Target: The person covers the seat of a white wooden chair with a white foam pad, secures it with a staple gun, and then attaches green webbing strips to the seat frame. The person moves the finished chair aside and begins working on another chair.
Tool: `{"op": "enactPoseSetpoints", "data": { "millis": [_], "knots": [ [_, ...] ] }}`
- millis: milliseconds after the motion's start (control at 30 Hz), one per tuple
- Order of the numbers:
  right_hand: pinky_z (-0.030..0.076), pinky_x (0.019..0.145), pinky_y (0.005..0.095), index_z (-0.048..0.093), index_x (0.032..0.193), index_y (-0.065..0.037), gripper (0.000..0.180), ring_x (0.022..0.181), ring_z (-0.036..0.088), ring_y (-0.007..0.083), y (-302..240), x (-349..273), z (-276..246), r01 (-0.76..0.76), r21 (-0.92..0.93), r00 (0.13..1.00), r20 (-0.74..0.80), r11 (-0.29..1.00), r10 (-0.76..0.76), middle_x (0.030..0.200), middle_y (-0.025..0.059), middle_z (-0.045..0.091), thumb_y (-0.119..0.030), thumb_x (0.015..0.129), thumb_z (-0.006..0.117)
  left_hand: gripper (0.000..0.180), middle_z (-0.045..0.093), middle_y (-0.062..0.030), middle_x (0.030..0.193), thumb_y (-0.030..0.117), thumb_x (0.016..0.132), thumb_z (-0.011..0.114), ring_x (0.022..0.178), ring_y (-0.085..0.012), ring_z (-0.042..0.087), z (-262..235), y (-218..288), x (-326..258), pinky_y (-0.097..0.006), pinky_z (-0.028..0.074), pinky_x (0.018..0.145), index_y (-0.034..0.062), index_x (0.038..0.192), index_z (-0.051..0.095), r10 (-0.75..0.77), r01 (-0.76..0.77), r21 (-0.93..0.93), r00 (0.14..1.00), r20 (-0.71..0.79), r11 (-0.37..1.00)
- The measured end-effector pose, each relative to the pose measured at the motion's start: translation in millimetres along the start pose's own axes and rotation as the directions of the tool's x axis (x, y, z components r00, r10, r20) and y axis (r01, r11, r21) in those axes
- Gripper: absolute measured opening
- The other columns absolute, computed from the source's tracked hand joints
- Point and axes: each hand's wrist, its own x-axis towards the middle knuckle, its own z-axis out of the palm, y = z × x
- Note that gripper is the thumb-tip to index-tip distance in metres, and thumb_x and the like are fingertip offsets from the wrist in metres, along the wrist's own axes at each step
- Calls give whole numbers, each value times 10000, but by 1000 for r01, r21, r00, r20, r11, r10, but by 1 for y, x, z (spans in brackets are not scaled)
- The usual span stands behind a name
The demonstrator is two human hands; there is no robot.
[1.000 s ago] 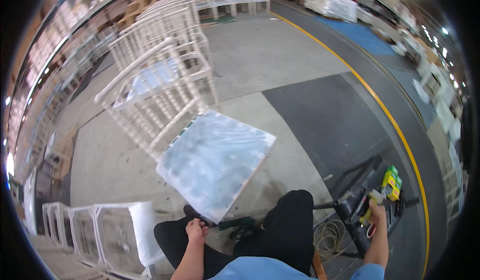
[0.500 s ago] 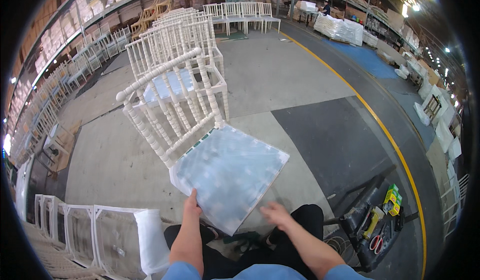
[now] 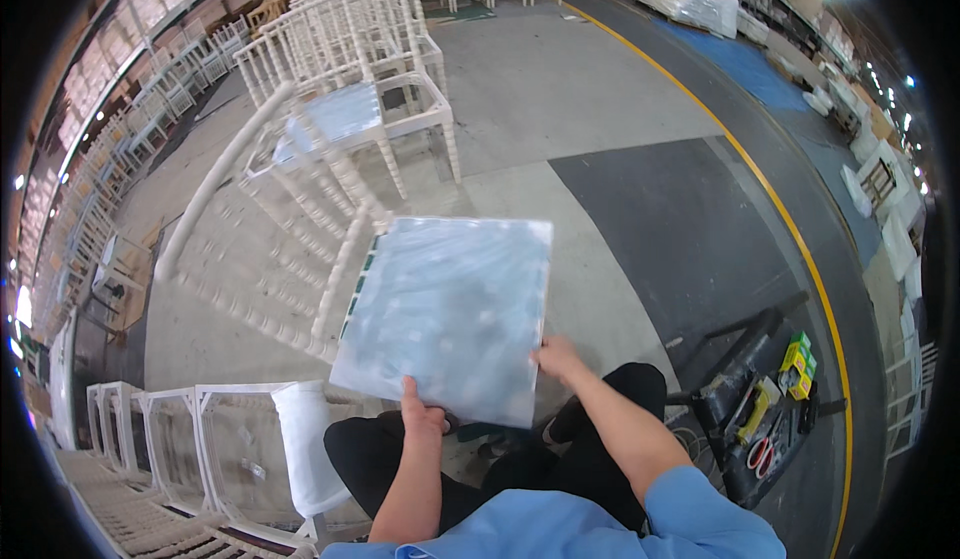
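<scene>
Rather blurry, the top backrest rail (image 3: 212, 178)

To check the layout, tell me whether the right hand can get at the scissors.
Likely yes: the right hand must leave the seat, but the scissors lie uncovered on the stand, off to the right.

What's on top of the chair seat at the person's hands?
A pale bluish film-like cover, with the thumb of the left hand over its near edge, the right hand at its right edge. Whatever lies beneath is hidden.
</scene>
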Motion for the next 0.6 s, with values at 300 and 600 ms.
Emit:
{"op": "enactPoseSetpoints", "data": {
  "millis": [300,600],
  "knots": [
    [586,686,398,773,1204,-24,381,839,762,232,3,5,-68,19,349,980,-191,937,51,1024,131,796,-322,968,766,708,364,-154,1703,480,1104,602,1572,-417,345,-8,-47,-32,-657,268,1288,111,1657,359,-309,298,119,947,89,947],
    [503,545,345,703,962,-1,389,621,605,186,28,-71,-53,-132,434,982,-69,891,179,796,64,651,-375,1065,691,351,601,-44,691,405,1107,631,686,-323,699,-54,6,-91,-527,600,707,106,931,579,-90,81,553,996,-12,830]
  ]
}}
